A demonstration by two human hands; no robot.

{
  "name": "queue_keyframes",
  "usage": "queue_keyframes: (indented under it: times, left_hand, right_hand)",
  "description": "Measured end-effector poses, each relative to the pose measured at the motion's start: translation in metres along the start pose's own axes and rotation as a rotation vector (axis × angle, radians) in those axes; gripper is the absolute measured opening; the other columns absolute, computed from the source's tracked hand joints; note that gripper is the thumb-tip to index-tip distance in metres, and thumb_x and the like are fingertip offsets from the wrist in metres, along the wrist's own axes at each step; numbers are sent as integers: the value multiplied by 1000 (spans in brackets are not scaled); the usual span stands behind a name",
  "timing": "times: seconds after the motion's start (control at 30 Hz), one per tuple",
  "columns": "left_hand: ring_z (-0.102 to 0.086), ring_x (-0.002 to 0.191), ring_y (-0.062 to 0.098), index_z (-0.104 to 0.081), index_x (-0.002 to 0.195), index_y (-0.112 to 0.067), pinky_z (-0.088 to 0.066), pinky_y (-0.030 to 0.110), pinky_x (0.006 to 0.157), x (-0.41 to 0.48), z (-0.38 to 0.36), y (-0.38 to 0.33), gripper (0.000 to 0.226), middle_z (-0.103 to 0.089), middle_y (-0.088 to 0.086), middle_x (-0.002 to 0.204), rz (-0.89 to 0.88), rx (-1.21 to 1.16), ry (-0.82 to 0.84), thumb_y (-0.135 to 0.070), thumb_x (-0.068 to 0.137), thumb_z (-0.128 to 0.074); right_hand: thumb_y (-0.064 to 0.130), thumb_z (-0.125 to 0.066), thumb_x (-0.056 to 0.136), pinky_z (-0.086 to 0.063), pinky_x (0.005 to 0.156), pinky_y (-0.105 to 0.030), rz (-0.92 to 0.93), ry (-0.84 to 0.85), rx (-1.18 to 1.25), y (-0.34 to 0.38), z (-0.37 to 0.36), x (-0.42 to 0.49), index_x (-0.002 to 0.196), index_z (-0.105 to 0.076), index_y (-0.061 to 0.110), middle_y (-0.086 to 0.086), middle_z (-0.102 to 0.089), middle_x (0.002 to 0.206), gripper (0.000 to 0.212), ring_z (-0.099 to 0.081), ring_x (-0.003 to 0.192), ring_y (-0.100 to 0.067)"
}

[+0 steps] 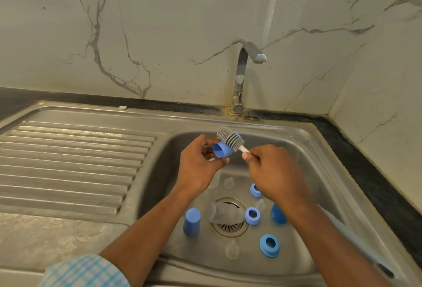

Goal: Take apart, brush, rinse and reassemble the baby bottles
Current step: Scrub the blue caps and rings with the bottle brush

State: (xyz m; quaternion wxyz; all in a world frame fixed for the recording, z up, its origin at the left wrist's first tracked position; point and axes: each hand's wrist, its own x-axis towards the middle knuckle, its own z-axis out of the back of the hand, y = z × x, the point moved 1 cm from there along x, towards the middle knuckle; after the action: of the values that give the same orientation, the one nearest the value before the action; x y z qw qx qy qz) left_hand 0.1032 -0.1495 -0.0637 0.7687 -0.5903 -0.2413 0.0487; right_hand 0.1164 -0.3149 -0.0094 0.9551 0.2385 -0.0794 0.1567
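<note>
Over the steel sink [303, 149] my left hand [201, 163] grips a blue bottle cap [222, 149]. My right hand [274, 168] holds the white handle of a grey bristle brush [230, 140], whose head lies against the cap. In the basin lie a clear bottle [225, 213] on its side over the drain [230, 227], a blue cap [191, 221] standing upright, another blue cap [278, 214] partly behind my right arm, three blue collar rings [252, 216] [269, 245] [255, 190], and clear teats [231, 249] [229, 182].
A metal tap [242, 76] rises behind the basin; no water runs from it. A ribbed draining board [68, 163] spreads to the left. Marble wall behind and to the right, dark counter edge [365, 163] along the sink's right side.
</note>
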Motion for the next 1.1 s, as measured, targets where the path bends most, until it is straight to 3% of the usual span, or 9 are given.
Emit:
queue_keyframes:
  times: [0.13,0.27,0.43,0.53,0.67,0.77,0.87,1.0,1.1]
  left_hand:
    - [-67,99,4,-65,107,-22,-55,18,84,-4,-6,0,43,-66,-16,107,-40,50,35,-7,73,-86]
    - [-68,94,5,-60,109,-19,-58,23,81,0,-1,-1,44,-67,-7,108,60,-79,4,-7,75,-85]
    - [-64,102,6,-57,118,-26,-54,19,79,0,-1,0,45,-63,-11,114,86,-162,64,-3,83,-75]
    - [-66,99,4,-60,122,-25,-55,25,84,1,-1,2,43,-68,-12,111,44,-119,94,-12,85,-76]
    - [-67,96,3,-65,125,-21,-56,23,83,3,2,6,47,-72,-11,107,-54,54,43,-29,82,-80]
    - [-66,98,4,-65,127,-19,-55,21,84,5,5,8,49,-71,-9,110,-101,169,-13,-30,81,-81]
    - [-65,95,7,-65,128,-18,-55,25,84,5,5,7,51,-71,-6,109,-120,224,16,-31,81,-81]
    - [-61,97,7,-62,132,-19,-47,17,83,-2,0,2,57,-65,-7,111,-159,273,78,-33,81,-81]
    - [-62,92,6,-64,128,-18,-44,11,77,0,3,3,51,-68,-6,107,-139,268,36,-32,81,-80]
  right_hand:
    - [34,-50,99,-32,53,-32,-85,-80,-18,-16,4,8,57,-42,21,2,-44,54,45,-45,55,-22]
    - [37,-48,99,-39,57,-34,-140,-142,-44,-25,8,12,66,-52,17,0,-52,59,39,-54,64,-28]
    - [32,-53,98,-32,51,-33,-1,-53,68,-26,9,10,57,-46,17,1,-46,50,44,-44,50,-18]
    - [32,-53,98,-28,50,-32,85,-17,110,-12,9,4,58,-44,18,2,-40,49,43,-37,48,-12]
    - [35,-52,98,-31,52,-33,99,-14,93,-9,10,0,62,-48,17,1,-43,51,41,-41,51,-14]
    - [37,-51,98,-32,52,-32,116,14,60,-7,10,-1,64,-52,17,1,-45,52,40,-42,51,-15]
    - [36,-51,98,-27,49,-30,114,13,47,-5,8,-1,58,-44,21,2,-43,50,43,-39,48,-13]
    - [35,-52,99,-28,50,-32,55,-28,54,-15,8,7,57,-42,19,2,-42,49,46,-41,50,-17]
    - [35,-52,99,-28,50,-32,109,3,67,-12,7,5,57,-42,20,2,-41,49,45,-37,48,-14]
